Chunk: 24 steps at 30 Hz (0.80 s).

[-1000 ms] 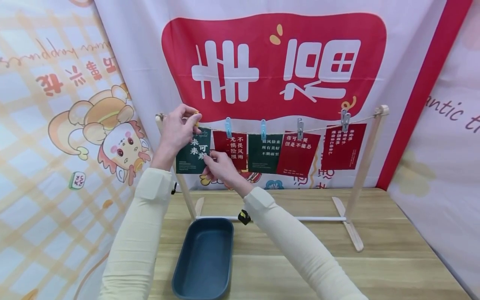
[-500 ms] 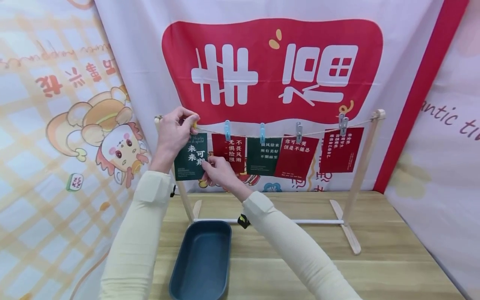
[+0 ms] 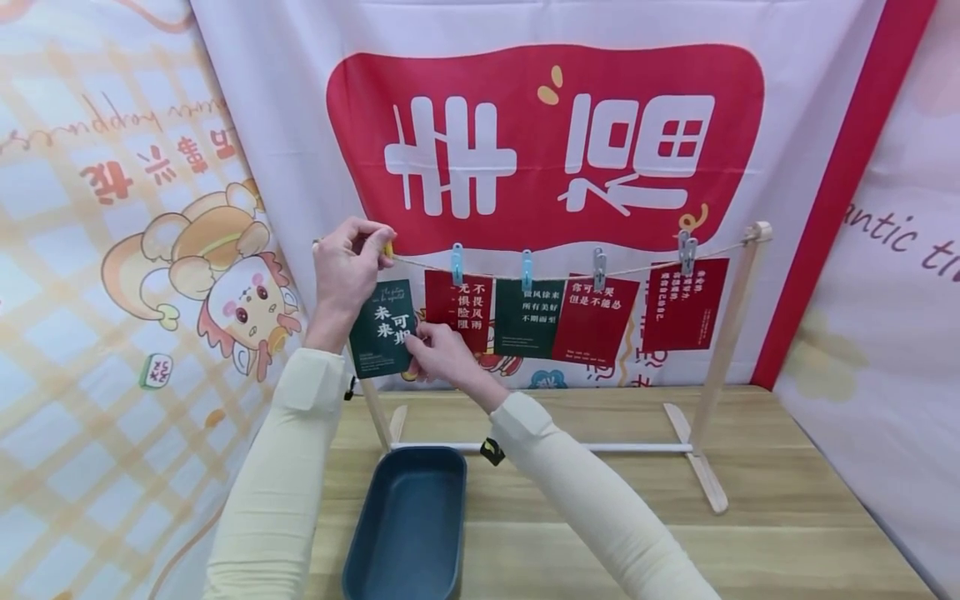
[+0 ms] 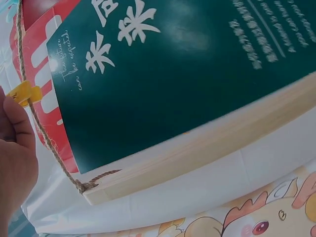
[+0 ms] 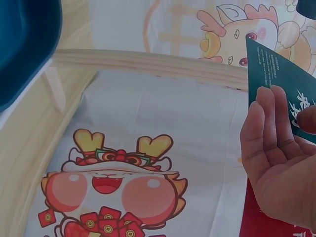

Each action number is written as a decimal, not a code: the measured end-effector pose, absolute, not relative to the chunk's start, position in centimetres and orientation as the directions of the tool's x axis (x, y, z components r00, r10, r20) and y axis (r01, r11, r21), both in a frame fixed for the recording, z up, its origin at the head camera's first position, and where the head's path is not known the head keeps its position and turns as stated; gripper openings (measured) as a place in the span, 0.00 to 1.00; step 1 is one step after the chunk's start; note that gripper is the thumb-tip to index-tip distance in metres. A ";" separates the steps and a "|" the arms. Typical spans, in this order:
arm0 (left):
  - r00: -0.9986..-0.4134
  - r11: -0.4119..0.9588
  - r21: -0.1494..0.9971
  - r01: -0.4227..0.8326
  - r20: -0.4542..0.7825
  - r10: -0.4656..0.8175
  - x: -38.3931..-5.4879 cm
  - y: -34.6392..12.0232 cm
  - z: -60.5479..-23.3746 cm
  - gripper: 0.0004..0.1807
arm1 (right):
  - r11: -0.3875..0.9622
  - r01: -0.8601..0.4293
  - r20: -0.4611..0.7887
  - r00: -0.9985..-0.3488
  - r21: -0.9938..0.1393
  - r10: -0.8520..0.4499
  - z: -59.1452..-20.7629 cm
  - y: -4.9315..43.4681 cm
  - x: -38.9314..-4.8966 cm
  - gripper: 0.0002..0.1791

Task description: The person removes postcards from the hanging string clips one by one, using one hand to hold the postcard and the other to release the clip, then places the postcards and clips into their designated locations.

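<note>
My left hand (image 3: 347,265) pinches a yellow clothespin (image 4: 25,93) at the left end of the twine (image 4: 47,138); the clip's nose sits at the twine. Just below hangs a dark green card (image 3: 381,329) with white lettering, its top edge apart from the clothespin. My right hand (image 3: 442,354) pinches that card by its right edge between thumb and fingers, and it tilts slightly. In the right wrist view, the green card (image 5: 279,84) stands between thumb and fingertips.
Blue clothespins (image 3: 457,262) and grey clothespins (image 3: 599,268) hold red cards (image 3: 596,321) and another green card (image 3: 525,317) along the twine. The wooden stand's right post (image 3: 723,342) rises from the table (image 3: 585,533). A dark blue bin (image 3: 405,521) stands at front left.
The green card has come down from the twine in my right hand, which has lowered slightly. My left hand stays by the twine with the yellow clothespin.
</note>
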State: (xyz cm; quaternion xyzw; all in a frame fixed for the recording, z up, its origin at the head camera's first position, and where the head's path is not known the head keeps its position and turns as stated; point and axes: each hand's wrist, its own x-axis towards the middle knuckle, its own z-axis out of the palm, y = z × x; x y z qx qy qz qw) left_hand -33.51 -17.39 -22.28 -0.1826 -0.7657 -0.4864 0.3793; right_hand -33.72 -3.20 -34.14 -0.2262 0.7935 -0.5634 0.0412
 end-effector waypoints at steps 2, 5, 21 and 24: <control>-0.642 0.448 0.609 0.654 0.760 -0.097 -33.4 -17.3 -22.2 0.19 | 0.273 -0.317 0.190 -0.893 -0.908 -0.407 -34.2 -3.1 -33.7 0.14; -0.640 0.440 0.612 0.657 0.761 -0.103 -33.3 -17.3 -22.1 0.19 | 0.280 -0.316 0.185 -0.894 -0.907 -0.408 -34.4 -3.0 -33.7 0.15; -0.665 0.247 0.693 0.678 0.721 -0.198 -32.8 -17.8 -22.6 0.17 | 0.287 -0.303 0.160 -0.888 -0.909 -0.431 -35.6 -1.9 -32.7 0.13; -0.672 0.181 0.711 0.680 0.702 -0.234 -32.9 -17.9 -22.7 0.17 | 0.282 -0.323 0.178 -0.881 -0.903 -0.439 -35.8 -1.5 -32.6 0.15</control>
